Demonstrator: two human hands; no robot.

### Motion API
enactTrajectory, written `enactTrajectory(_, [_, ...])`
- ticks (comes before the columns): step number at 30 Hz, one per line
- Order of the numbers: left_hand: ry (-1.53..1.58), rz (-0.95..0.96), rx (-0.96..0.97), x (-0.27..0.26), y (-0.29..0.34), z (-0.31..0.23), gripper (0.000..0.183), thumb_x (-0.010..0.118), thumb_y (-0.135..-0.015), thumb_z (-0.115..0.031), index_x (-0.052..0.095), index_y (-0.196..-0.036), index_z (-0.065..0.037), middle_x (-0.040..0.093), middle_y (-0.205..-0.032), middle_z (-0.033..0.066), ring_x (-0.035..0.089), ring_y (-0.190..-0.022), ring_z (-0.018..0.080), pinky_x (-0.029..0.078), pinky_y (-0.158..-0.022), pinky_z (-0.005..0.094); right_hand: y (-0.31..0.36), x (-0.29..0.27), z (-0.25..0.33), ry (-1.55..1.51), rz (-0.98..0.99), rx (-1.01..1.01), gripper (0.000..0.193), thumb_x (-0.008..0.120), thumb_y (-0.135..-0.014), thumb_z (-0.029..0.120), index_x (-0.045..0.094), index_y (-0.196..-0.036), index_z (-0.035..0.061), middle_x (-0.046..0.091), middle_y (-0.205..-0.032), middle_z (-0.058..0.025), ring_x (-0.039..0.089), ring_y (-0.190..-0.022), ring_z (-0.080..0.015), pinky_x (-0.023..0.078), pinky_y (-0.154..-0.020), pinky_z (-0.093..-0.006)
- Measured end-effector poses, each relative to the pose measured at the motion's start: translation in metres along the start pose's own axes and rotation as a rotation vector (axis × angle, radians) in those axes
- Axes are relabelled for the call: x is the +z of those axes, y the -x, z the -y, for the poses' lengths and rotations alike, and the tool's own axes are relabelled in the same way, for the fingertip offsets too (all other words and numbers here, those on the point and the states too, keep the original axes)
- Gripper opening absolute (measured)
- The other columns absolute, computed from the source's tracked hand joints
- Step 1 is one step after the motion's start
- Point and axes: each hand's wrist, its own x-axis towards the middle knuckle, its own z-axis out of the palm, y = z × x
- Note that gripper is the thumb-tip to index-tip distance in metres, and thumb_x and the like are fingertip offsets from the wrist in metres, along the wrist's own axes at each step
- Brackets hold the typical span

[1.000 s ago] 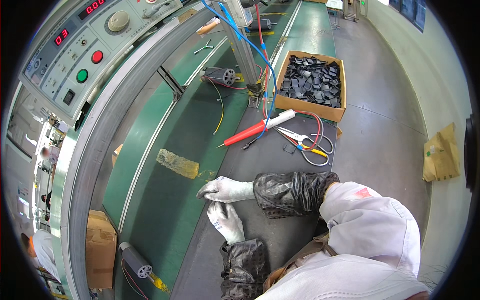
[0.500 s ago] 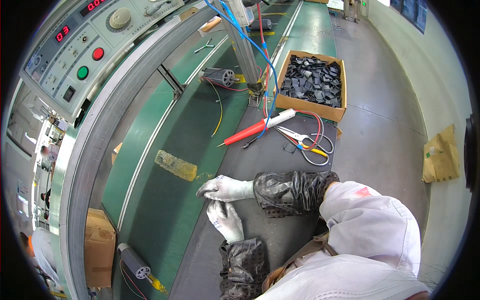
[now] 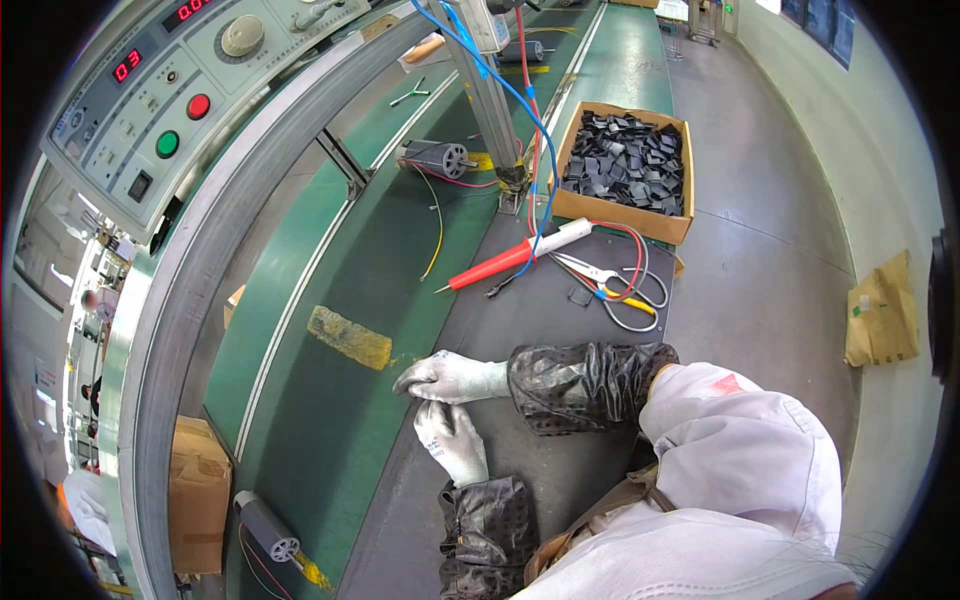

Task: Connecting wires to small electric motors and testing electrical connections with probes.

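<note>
My left hand (image 3: 450,442) and my right hand (image 3: 450,379), both in white gloves, lie close together at the edge of the dark grey mat beside the green conveyor belt (image 3: 300,420). The right is above the left in the picture, its fingers pressed together and bent. Fingers of the left curl in just below it. No object shows in either hand, though the undersides are hidden. Beyond them, a red and white test probe (image 3: 515,257) lies on the mat beside scissors (image 3: 610,285) and a small black piece (image 3: 580,296). A yellow patch (image 3: 349,337) marks the belt nearby.
Grey cylindrical motors with trailing wires, one far (image 3: 435,156) and one near (image 3: 267,527), lie on the belt. A cardboard box (image 3: 683,228) of black pieces stands beyond the probe. A metal post (image 3: 485,115) and a control panel (image 3: 150,110) rise alongside.
The belt has crept slightly toward the lower left, carrying the motors and yellow patch. Both my hands are still. A person at the far left has shifted downward.
</note>
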Motion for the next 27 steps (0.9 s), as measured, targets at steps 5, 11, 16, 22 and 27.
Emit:
enactTrajectory(5, [0.006,0.001,0.001,0.0010,0.0000,-0.0001,0.032,0.065,-0.090,-0.010,0.064,-0.119,0.004,0.063,-0.122,0.0223,0.054,-0.117,0.0397,0.042,-0.104,0.0503,0.0002,-0.0009,-0.0018,0.006,0.006,0.005,0.029,0.053,-0.101,0.017,0.068,-0.122,0.0053,0.070,-0.122,-0.0141,0.067,-0.111,-0.0311,0.053,-0.097,-0.0389])
enactTrajectory(11, [-0.007,0.013,0.004,-0.0012,-0.0010,-0.0030,0.033,0.065,-0.090,-0.011,0.064,-0.119,0.005,0.063,-0.122,0.0227,0.055,-0.117,0.0401,0.042,-0.104,0.0506,-0.0004,0.0002,-0.0050,0.004,-0.004,-0.018,0.029,0.053,-0.101,0.017,0.068,-0.122,0.0047,0.070,-0.122,-0.0144,0.068,-0.111,-0.0316,0.053,-0.097,-0.0391])
enactTrajectory(16, [-0.016,0.011,0.009,-0.0007,-0.0008,-0.0038,0.033,0.066,-0.091,-0.011,0.064,-0.119,0.005,0.063,-0.122,0.0227,0.055,-0.117,0.0398,0.042,-0.103,0.0506,0.0004,-0.0012,-0.0037,0.019,-0.005,-0.031,0.029,0.053,-0.101,0.017,0.068,-0.122,0.0044,0.070,-0.122,-0.0144,0.067,-0.112,-0.0315,0.053,-0.098,-0.0394])
enactTrajectory(22, [-0.011,0.006,-0.007,0.0015,0.0005,-0.0028,0.033,0.066,-0.091,-0.012,0.064,-0.119,0.005,0.063,-0.122,0.0222,0.055,-0.117,0.0396,0.042,-0.103,0.0506,0.0010,-0.0019,-0.0016,0.025,0.002,-0.013,0.029,0.053,-0.101,0.017,0.068,-0.122,0.0040,0.069,-0.124,-0.0145,0.066,-0.114,-0.0321,0.052,-0.099,-0.0396])
enactTrajectory(27, [-0.017,0.007,0.008,0.0008,0.0004,-0.0032,0.032,0.066,-0.091,-0.013,0.064,-0.118,0.004,0.063,-0.122,0.0218,0.055,-0.117,0.0397,0.042,-0.103,0.0505,0.0013,-0.0015,-0.0013,-0.002,-0.001,0.007,0.029,0.054,-0.100,0.017,0.068,-0.123,0.0048,0.070,-0.124,-0.0148,0.067,-0.114,-0.0328,0.052,-0.099,-0.0403])
